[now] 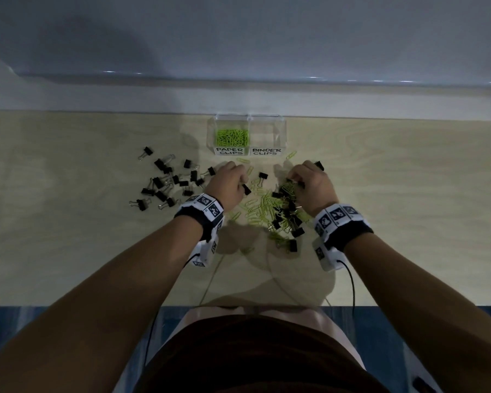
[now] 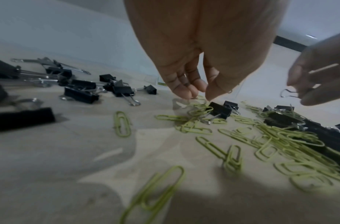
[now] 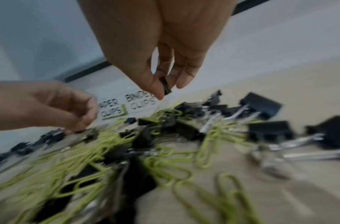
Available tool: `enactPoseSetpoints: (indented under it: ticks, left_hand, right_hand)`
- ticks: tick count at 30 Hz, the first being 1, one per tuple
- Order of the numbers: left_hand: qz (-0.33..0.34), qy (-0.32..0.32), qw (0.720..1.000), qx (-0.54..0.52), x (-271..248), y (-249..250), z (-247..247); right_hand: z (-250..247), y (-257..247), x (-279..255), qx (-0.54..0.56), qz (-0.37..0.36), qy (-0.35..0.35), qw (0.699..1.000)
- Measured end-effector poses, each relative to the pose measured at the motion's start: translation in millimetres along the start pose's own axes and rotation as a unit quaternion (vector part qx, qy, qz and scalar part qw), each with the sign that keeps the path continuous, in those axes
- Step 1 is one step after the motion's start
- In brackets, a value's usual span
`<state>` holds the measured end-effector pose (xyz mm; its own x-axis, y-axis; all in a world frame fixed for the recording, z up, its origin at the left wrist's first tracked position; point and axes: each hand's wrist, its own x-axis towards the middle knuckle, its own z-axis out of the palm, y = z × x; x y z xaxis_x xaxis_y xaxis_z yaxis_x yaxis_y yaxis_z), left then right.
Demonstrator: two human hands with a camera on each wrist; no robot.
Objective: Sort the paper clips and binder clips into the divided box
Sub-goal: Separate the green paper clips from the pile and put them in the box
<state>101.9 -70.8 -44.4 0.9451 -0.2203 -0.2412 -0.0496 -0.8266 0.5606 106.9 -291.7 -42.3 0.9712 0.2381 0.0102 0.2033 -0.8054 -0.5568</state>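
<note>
Right hand point(image 3: 155, 45) pinching a black binder clip point(image 3: 165, 86); left hand point(image 2: 199, 50) loose-fingered, empty, above green paper clips point(image 2: 199, 112).

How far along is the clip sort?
Partway. Done: the PAPER CLIPS compartment holds a batch of green paper clips; the BINDER CLIPS compartment looks empty. In hand: the right hand pinches a black binder clip; the left hand reaches fingertips into the clips on the table. Left: a mixed pile and a separate group of binder clips.
</note>
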Motion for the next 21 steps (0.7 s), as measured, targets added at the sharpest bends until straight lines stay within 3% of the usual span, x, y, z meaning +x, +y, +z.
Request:
enactPoseSetpoints:
  ticks: [3,7,10,13,17,21]
  left_hand:
    - [-0.008,0.037,0.999,-0.002,-2.0,-4.7,-0.1]
    - [-0.018,0.033,0.998,0.040,-2.0,2.4,6.2]
    - [-0.018,-0.007,0.995,0.100,-0.8,11.2,13.6]
    - [-0.023,-0.001,0.995,0.101,0.2,12.9,16.7]
    - [-0.026,0.042,0.999,-0.020,-2.8,10.8,13.3]
    - [-0.049,0.142,0.971,-0.186,-10.2,6.4,-1.3]
  right_hand:
    - [-13.9,16.4,0.6,-0.028,0.050,0.033,0.998]
    - [-13.2,7.0,9.4,-0.114,0.059,0.005,0.992]
    - [-3.9,-21.4,22.7,-0.139,0.044,-0.086,0.986]
    - [10.4,-45.0,37.5,-0.192,0.071,-0.178,0.962]
    - [21.6,-63.2,46.1,-0.213,0.092,-0.190,0.954]
    - [16.9,-65.4,48.4,-0.152,0.088,-0.192,0.966]
